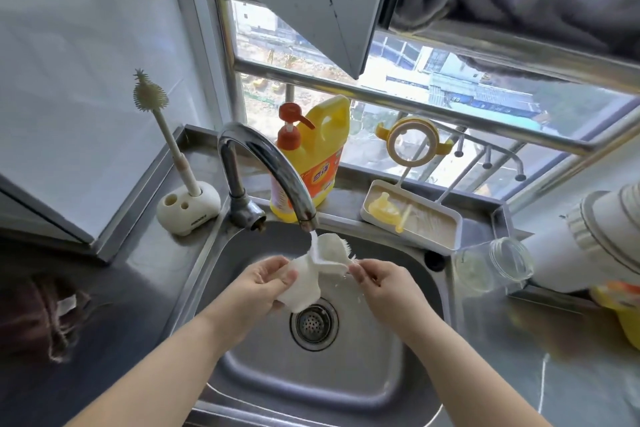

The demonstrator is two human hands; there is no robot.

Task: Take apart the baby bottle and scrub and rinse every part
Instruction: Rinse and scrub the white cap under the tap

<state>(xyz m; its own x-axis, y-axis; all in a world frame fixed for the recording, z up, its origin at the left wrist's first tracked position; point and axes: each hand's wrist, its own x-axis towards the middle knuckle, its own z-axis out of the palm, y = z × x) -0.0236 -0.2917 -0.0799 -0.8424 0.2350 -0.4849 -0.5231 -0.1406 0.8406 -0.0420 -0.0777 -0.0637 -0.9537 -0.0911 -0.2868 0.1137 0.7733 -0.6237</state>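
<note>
Over the steel sink point(398, 374), under the faucet point(273, 166), we hold a white cloth point(304, 284) in running water. Our left hand point(263, 282) curls its fingers round the bunched cloth; our right hand point(375, 279) pinches its far corner. Bottle parts wait apart: a yellow nipple point(381, 208) in the drying tray point(446, 236), the handled collar point(412, 140) on its rack, the clear bottle point(495, 263) lying on the bench. The bottle looks light, stiff and probably slippery when wet; we would grip it round its body.

cloth point(304, 282): between left hand point(265, 282) and right hand point(379, 282), over sink point(408, 367)
tap point(266, 163): behind the grip
drain point(314, 324): below it
tray point(412, 218): behind-right
</note>
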